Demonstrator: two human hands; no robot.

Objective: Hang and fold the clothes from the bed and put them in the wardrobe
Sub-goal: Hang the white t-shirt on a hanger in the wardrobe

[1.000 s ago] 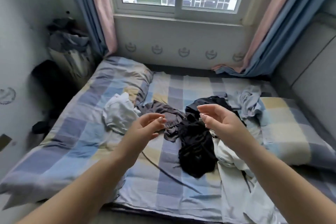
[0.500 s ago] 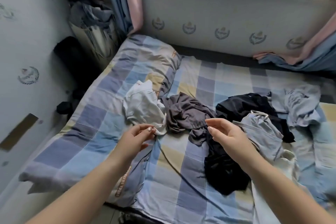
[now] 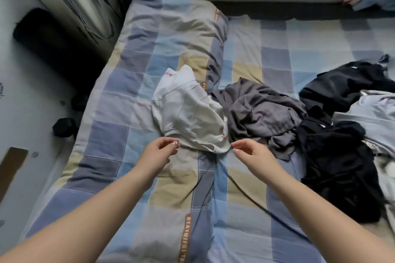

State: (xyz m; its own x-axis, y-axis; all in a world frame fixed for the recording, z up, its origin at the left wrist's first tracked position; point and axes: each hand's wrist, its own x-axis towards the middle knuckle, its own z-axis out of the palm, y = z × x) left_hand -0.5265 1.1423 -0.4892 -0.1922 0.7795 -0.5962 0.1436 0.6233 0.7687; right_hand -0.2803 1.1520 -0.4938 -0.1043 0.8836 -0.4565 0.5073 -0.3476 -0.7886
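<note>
Both hands, left hand (image 3: 159,151) and right hand (image 3: 249,151), hover loosely curled, holding nothing, at the white garment (image 3: 188,111); it looks light and floppy, best pinched along its near hem.

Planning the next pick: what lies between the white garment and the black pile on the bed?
In the head view, a crumpled grey garment lies between the white garment and the black pile, touching both.

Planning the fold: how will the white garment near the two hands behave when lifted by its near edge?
The white garment lies crumpled in soft creases, so it will probably hang limp and unfurl. It looks thin, so likely light. Its right side touches the grey garment, which might drag along slightly. Left hand and right hand hold nothing yet.
</note>
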